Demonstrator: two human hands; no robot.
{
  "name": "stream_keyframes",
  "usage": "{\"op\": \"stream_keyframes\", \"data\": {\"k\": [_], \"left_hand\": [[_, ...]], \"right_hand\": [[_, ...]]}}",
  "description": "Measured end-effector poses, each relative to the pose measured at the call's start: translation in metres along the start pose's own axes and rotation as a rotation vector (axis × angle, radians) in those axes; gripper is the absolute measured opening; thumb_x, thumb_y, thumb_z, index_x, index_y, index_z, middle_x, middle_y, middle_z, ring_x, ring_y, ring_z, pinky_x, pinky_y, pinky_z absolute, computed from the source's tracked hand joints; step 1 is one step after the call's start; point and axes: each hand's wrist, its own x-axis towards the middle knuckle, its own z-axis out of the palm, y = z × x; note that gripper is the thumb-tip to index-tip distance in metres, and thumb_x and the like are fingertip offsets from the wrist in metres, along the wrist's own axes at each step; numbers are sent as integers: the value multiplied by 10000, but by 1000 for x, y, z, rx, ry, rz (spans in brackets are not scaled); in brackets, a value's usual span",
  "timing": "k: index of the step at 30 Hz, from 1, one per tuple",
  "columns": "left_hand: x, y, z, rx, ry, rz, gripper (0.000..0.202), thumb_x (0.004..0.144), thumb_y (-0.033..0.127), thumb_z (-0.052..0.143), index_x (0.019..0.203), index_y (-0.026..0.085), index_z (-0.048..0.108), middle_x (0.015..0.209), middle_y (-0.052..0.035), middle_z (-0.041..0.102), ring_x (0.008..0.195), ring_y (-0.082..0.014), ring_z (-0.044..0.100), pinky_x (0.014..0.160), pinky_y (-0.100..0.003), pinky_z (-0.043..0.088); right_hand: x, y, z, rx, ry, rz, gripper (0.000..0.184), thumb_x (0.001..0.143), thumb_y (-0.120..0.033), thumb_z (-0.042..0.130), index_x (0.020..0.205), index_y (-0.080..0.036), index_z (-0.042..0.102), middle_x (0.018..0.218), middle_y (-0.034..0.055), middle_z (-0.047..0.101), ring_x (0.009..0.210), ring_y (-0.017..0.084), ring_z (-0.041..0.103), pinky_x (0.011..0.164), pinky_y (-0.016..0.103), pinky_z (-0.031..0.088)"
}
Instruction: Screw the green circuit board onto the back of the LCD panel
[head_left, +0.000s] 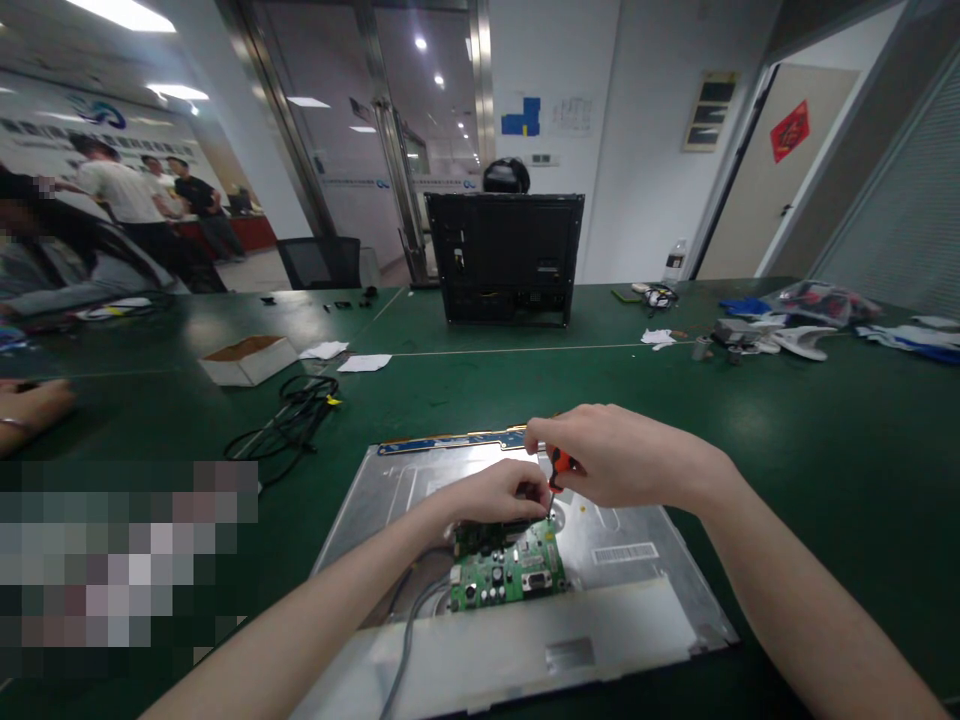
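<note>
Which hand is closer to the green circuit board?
Left. The left hand sits at the far edge of the green circuit board, fingertips by the tip of the screwdriver. The right hand is farther back and higher, gripping the orange handle beyond the board's right corner.

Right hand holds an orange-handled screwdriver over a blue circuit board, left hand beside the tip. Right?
No. The circuit board is green, not blue; the head view shows it. The right hand does hold the orange-handled screwdriver over it, with the left hand beside the tip.
</note>
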Motion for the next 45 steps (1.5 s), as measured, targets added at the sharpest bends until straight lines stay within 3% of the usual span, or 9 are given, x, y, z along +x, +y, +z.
{"op": "stream_keyframes", "data": {"k": [10,17,28,38,45], "left_hand": [[-1,1,-4,-151,5,34,123,781,234,650,876,156,659,860,-14,666,811,-179,595,737,-252,459],[0,4,0,-155,-7,5,99,737,112,634,823,147,669,799,-10,666,738,-156,599,674,-228,449],[1,1,3,-79,17,-16,66,736,121,637,794,147,655,718,16,631,675,-130,558,628,-214,408],[0,4,2,-10,30,-53,75,734,146,652,807,148,669,747,7,645,672,-137,561,619,-219,411],[1,1,2,-78,13,6,104,755,132,635,855,153,650,805,-2,652,730,-144,581,656,-220,438]], "right_hand": [[1,-10,-3,-146,25,122,212,863,-409,556,948,-224,615,772,31,678,685,203,619,504,267,292],[1,-12,-2,-156,7,96,177,916,-321,475,931,-221,621,783,32,680,691,192,632,512,269,298],[0,-9,-1,-192,31,170,147,897,-295,489,969,-202,577,869,50,687,726,208,631,514,277,305],[0,-7,-1,-92,-8,-18,242,809,-172,578,1042,-211,525,960,27,661,792,180,608,546,265,331],[1,-7,-1,-157,26,134,171,885,-300,516,1014,-207,578,929,50,690,772,210,633,536,274,333]]}}
